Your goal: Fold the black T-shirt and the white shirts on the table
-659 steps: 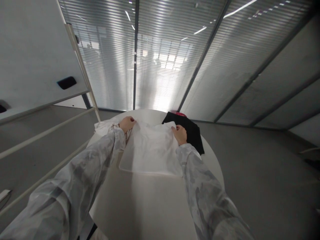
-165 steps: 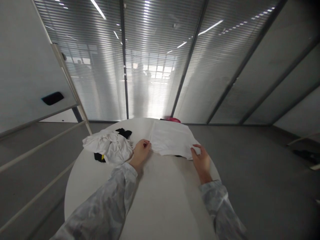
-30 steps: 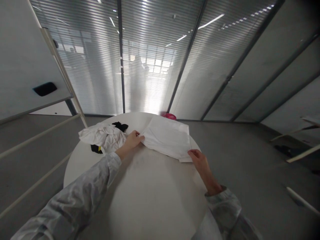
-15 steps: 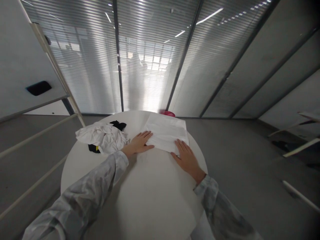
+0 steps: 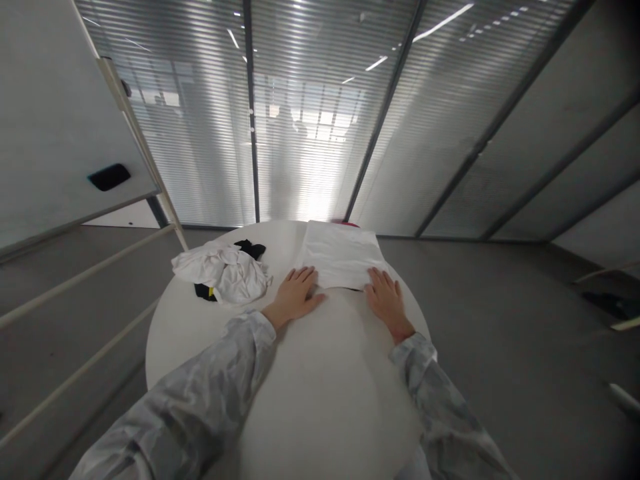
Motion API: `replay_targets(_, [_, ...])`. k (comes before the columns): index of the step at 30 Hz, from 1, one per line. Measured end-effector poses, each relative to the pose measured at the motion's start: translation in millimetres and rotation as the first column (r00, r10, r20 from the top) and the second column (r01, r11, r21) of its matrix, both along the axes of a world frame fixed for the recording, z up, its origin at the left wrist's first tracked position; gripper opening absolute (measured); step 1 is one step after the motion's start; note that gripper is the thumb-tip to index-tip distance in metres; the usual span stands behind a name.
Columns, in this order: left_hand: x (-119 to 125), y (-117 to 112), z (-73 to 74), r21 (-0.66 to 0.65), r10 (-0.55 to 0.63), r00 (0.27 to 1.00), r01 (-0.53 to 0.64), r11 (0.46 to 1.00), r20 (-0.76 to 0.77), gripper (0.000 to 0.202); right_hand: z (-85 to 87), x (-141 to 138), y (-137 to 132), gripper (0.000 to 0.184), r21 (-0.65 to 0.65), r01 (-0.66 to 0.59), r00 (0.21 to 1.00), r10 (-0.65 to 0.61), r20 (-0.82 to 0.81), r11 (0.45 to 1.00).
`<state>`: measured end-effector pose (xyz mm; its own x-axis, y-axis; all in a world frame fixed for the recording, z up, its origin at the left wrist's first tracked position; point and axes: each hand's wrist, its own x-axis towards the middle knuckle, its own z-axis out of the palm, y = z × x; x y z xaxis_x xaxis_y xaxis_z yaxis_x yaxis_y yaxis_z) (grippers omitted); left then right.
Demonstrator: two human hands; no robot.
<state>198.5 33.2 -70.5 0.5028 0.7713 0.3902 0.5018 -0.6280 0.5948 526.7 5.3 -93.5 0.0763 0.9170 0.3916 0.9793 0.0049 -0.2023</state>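
Note:
A white cloth folded into a flat rectangle [image 5: 343,253] lies at the far side of the round white table [image 5: 320,400]. My left hand [image 5: 296,297] rests at its near left corner, fingers stretched out and thumb spread to the right. At the near right corner lies my right hand [image 5: 386,300], its fingertips on the cloth and its palm flat. Neither hand grips anything. A thin dark line shows under the cloth's near edge, between the hands.
Left of my left hand sits a crumpled white cloth heap [image 5: 227,272] with black fabric [image 5: 250,249] behind it. A pink-red object [image 5: 349,224] peeks out past the far table edge. A whiteboard on a frame [image 5: 50,120] stands at left, and a glass wall with blinds [image 5: 305,153] is beyond.
The folded cloth has turned slightly, and its near edge now lies more level. My right hand has slid up toward its near right corner. More of the pink-red object is covered.

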Motion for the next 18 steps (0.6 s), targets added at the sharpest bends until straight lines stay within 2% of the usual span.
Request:
replay_targets(4, [-28,-20,-0.2,0.009,0.069,0.99,-0.068,0.998,-0.122,0.067,2.0,-7,9,0.062,0.029,0.109,0.994,-0.109,-0.001,0.994])
replay_targets(7, [-48,-27,1.0,0.062,0.106,0.973,-0.095,0.994,-0.205,0.068,5.0,-20,13,0.063,0.089,0.188,0.979,-0.194,0.061,0.978])
replay_targets(10, [-62,-29,0.7,0.105,0.138,0.97,-0.119,0.987,-0.2,0.064,4.9,-33,14,0.063,0.154,0.061,0.981,-0.087,0.17,0.986])
replay_targets(13, [-67,-28,-1.8,0.134,0.158,0.974,-0.137,0.982,-0.164,0.056,0.6,-38,18,0.061,0.126,-0.058,0.973,0.028,0.228,0.99])
replay_targets(18, [-66,-26,-5.4,0.161,0.141,0.98,-0.117,0.98,-0.144,0.051,-6.3,-32,32,0.059,0.091,-0.037,0.982,0.02,0.19,0.995])
